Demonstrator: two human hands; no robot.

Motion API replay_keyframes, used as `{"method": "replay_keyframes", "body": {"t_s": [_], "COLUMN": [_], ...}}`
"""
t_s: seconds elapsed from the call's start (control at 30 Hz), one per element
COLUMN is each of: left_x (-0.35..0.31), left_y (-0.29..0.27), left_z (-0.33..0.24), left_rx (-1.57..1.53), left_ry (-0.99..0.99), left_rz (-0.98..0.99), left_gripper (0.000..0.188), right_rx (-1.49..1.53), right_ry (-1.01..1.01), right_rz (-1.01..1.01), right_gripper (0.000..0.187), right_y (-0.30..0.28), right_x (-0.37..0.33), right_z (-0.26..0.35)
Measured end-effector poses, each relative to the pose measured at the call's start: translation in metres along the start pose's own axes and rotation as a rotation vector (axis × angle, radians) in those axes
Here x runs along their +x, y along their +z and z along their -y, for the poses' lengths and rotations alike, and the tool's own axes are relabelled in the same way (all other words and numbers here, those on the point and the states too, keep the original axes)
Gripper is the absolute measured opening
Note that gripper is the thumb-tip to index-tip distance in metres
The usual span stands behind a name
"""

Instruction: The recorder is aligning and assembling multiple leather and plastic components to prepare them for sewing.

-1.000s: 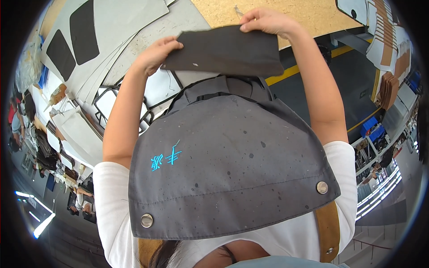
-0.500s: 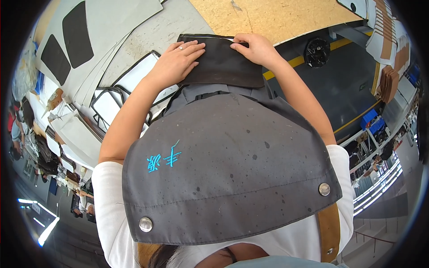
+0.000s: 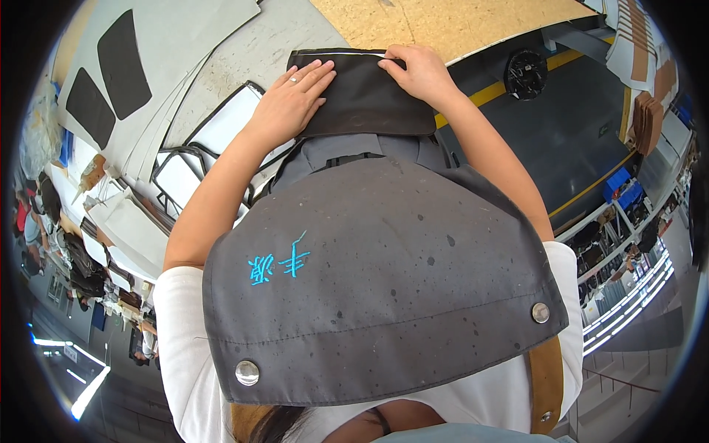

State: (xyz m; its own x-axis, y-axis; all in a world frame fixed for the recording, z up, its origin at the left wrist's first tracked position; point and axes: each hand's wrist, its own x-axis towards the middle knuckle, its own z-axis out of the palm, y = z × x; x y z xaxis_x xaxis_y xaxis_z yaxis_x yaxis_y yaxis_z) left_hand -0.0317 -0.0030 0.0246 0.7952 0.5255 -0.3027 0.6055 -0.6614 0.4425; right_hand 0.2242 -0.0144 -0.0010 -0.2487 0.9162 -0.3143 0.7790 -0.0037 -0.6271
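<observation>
A black leather-like panel (image 3: 369, 103) lies in front of me across the table edge and my lap, a thin white strip showing along its far edge. My left hand (image 3: 289, 103) rests flat on the panel's left part, fingers outstretched and a ring on one of them. At the far right corner, my right hand (image 3: 421, 74) is closed, thumb and forefinger pinching the panel's edge; what lies between the fingertips is partly hidden. A dark grey apron (image 3: 384, 273) covers my body below the panel.
White panels with black rims (image 3: 225, 118) lie left of the panel. Two black cut pieces (image 3: 124, 66) sit on a grey sheet further left. A tan board (image 3: 443, 26) covers the far table. Beyond its right edge, a black round stool base (image 3: 526, 74) stands on dark floor.
My right thumb and forefinger have shifted slightly along the panel's far edge. The left hand stays flat in nearly the same place. The whole view has tilted a little.
</observation>
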Motion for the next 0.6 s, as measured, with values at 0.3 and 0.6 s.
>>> {"method": "replay_keyframes", "body": {"t_s": [0.3,0.6], "left_x": [0.001,0.017], "left_y": [0.007,0.015], "left_z": [-0.007,-0.023], "left_rx": [0.094,0.293], "left_ry": [-0.054,-0.144], "left_rz": [-0.043,-0.065], "left_gripper": [0.049,0.056], "right_rx": [-0.015,-0.024], "right_ry": [0.048,0.070], "right_rz": [-0.037,-0.065], "right_gripper": [0.020,0.017], "right_y": [0.003,0.008], "right_x": [0.001,0.000], "right_z": [0.005,0.006]}}
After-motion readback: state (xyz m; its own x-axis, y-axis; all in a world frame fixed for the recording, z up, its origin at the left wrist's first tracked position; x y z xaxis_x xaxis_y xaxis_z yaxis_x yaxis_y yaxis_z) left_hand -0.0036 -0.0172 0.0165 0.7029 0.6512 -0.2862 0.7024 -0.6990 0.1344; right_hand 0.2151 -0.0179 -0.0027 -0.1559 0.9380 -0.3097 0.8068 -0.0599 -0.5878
